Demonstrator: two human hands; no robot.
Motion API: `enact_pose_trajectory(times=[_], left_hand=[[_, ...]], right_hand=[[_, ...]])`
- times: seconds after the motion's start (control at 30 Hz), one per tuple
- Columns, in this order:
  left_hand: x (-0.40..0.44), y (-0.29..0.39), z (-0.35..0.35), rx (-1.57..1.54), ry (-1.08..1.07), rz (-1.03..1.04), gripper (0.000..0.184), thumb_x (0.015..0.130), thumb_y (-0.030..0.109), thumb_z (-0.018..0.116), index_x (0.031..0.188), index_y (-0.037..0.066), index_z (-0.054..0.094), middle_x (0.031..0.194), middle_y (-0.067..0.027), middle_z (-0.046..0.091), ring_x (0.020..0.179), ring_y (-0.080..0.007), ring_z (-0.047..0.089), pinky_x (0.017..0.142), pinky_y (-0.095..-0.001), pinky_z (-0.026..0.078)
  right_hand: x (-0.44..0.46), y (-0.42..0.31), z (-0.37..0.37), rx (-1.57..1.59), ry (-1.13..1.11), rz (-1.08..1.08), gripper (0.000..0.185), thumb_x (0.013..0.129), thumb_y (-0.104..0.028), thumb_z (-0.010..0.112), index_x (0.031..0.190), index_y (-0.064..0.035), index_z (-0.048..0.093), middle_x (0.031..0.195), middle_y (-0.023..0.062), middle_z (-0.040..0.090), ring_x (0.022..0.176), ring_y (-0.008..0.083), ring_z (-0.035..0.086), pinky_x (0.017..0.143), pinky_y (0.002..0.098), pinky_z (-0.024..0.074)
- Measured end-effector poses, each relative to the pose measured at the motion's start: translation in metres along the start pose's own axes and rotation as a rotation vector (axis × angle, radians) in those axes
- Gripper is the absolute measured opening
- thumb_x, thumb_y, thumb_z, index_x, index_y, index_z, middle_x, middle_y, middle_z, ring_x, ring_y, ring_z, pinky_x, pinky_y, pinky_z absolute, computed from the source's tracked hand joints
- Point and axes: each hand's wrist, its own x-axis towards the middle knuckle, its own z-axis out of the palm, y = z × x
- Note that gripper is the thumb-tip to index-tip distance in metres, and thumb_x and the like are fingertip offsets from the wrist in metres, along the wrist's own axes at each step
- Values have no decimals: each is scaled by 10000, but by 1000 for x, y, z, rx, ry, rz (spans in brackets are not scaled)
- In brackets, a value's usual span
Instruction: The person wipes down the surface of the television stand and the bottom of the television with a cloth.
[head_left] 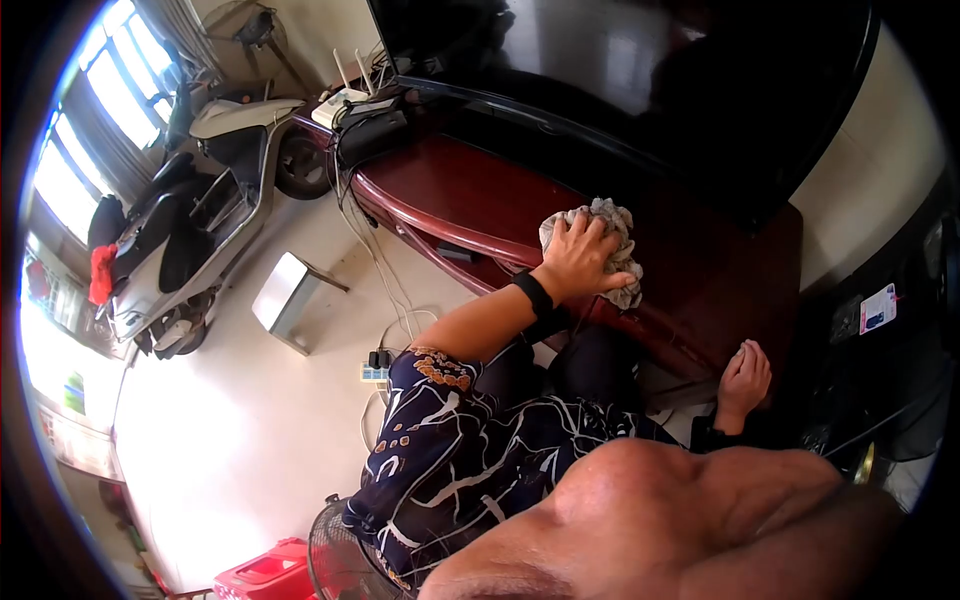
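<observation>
My left hand (585, 255) presses a crumpled grey cloth (622, 225) onto the front edge of a dark red wooden TV cabinet (450, 175). Its fingers are bent over the bunched cloth, and a black band circles the wrist. Farther right, my right hand (745, 380) is by the cabinet's near right end, with loosely bent fingers and nothing visible in them. I cannot tell whether it touches the wood. A large black television (640, 80) stands on the cabinet, just beyond the cloth.
A white router (340, 105) with cables sits at the cabinet's left end. Cables run down to a power strip (374, 372) on the floor. A small stool (290, 295), a scooter (200, 220), a fan (335, 550) and a red plastic item (265, 573) are to the left.
</observation>
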Motion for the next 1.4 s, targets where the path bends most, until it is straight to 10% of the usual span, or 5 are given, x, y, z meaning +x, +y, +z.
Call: enact_pose_trajectory(times=[0.33, 0.7, 1.4], left_hand=[[-43, -53, -30, -26, 58, 182, 626, 661, 591, 717, 1130, 190, 608, 1169, -87, 535, 1122, -302, 496, 881, -478, 391], [-106, -197, -65, 188, 85, -465, 511, 777, 448, 700, 1182, 146, 621, 1205, -106, 549, 1118, -321, 498, 918, -451, 415], [-48, -307, -51, 302, -253, -732, 521, 839, 554, 587, 1266, 256, 569, 1226, -68, 557, 1175, -307, 499, 929, -480, 429]], right_hand=[[-2, 4, -1, -4, -28, -61, 133, 887, -97, 556, 968, -54, 653, 1056, 63, 653, 969, 263, 622, 826, 374, 483], [-3, 5, 1, -12, -66, -33, 149, 898, -83, 529, 974, -47, 651, 1069, 55, 655, 986, 259, 614, 833, 370, 470], [-1, 2, -3, -16, -79, -12, 156, 879, -50, 519, 951, -26, 655, 1046, 87, 659, 979, 279, 615, 837, 375, 465]])
